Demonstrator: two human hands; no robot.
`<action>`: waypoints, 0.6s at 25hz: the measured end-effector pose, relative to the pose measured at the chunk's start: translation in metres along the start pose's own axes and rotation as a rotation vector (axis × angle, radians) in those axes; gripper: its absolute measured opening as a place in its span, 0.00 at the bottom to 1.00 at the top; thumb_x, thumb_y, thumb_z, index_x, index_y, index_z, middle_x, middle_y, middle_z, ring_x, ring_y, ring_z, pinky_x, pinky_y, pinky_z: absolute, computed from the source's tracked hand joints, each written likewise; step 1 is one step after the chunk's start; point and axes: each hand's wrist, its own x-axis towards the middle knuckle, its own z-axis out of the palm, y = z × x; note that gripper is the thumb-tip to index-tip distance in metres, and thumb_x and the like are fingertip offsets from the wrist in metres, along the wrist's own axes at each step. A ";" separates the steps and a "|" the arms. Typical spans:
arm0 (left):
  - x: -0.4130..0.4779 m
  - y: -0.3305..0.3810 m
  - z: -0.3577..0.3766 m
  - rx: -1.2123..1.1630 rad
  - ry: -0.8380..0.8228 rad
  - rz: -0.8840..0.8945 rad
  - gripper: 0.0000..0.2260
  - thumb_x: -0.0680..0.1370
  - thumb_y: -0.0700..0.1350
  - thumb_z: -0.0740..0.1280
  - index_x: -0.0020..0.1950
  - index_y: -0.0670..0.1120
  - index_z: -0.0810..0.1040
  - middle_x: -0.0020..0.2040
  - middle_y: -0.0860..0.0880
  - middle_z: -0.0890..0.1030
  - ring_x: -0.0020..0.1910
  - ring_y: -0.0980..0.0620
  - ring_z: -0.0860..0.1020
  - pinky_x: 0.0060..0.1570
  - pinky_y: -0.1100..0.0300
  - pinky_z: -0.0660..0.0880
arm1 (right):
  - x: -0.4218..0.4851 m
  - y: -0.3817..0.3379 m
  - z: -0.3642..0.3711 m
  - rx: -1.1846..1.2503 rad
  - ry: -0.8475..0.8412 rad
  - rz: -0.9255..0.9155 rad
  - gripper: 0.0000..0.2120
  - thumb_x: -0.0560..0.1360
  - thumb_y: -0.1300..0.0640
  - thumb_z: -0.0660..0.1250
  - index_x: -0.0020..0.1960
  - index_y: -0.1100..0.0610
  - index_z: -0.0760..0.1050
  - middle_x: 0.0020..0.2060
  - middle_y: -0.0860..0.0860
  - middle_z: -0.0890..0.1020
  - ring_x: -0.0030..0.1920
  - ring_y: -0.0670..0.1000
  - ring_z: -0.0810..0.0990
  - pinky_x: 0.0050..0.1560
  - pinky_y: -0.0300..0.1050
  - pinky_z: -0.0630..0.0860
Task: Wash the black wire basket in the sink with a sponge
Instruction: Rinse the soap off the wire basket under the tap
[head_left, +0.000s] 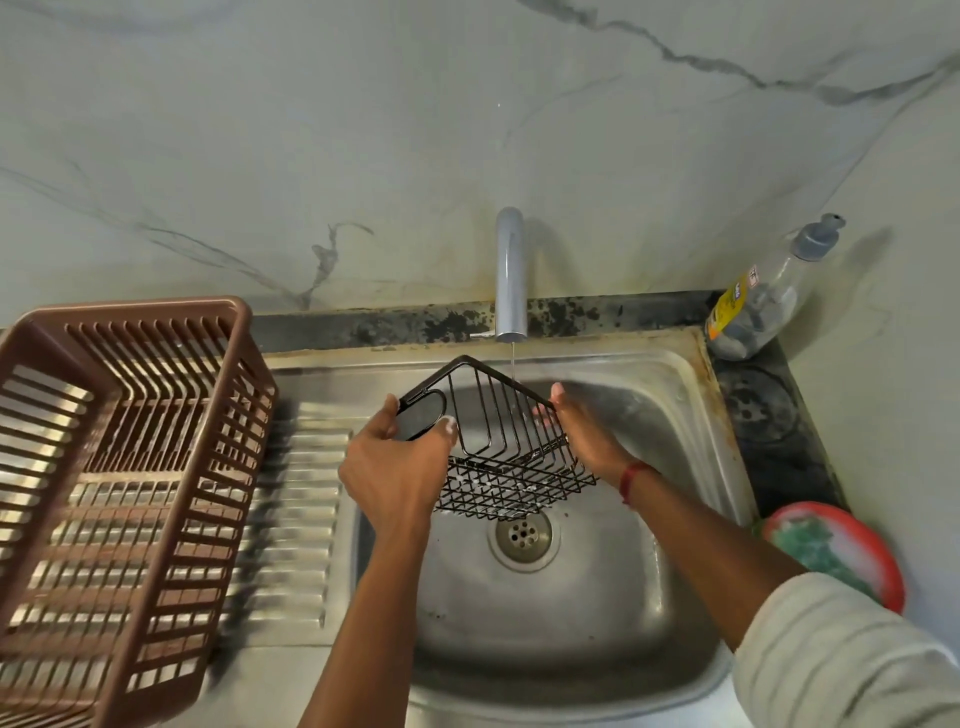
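While hands (397, 467) (584, 434) hold wire basket (511, 470) over sink (571, 623), sponge (821, 551) in dish (891, 571)

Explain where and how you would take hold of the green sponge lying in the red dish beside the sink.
Pinch the green sponge across its exposed top, coming down from above, probably with the right hand. It lies flat in the red dish, whose raised rim blocks any sideways approach, and the dish sits on that hand's side.

Two hands are showing, the left hand (395, 467) and the right hand (582, 436), with one black wire basket (511, 457). One sink (665, 467), one tap (509, 275), one brown rack (156, 306), one bottle (758, 306), one red dish (883, 551) and one sponge (821, 551) are showing too.
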 end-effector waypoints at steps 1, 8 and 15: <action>0.000 0.000 0.001 -0.001 0.000 -0.002 0.32 0.68 0.47 0.80 0.72 0.49 0.78 0.61 0.46 0.85 0.57 0.50 0.82 0.64 0.56 0.75 | 0.000 0.001 0.001 0.006 0.015 0.006 0.32 0.79 0.32 0.45 0.66 0.51 0.73 0.64 0.55 0.76 0.66 0.56 0.74 0.65 0.50 0.69; -0.012 -0.003 0.017 -0.033 -0.057 0.047 0.36 0.63 0.49 0.78 0.71 0.46 0.79 0.57 0.47 0.86 0.53 0.52 0.83 0.62 0.53 0.78 | -0.020 -0.108 0.049 -0.124 -0.057 -0.441 0.24 0.83 0.41 0.46 0.64 0.52 0.75 0.60 0.51 0.78 0.63 0.51 0.74 0.65 0.55 0.70; 0.017 -0.024 -0.002 -0.246 -0.057 -0.093 0.34 0.63 0.47 0.82 0.69 0.49 0.81 0.49 0.48 0.83 0.47 0.50 0.83 0.59 0.49 0.82 | 0.000 -0.037 0.013 -0.191 -0.086 -0.140 0.37 0.77 0.29 0.42 0.74 0.52 0.65 0.73 0.56 0.69 0.73 0.58 0.68 0.71 0.55 0.66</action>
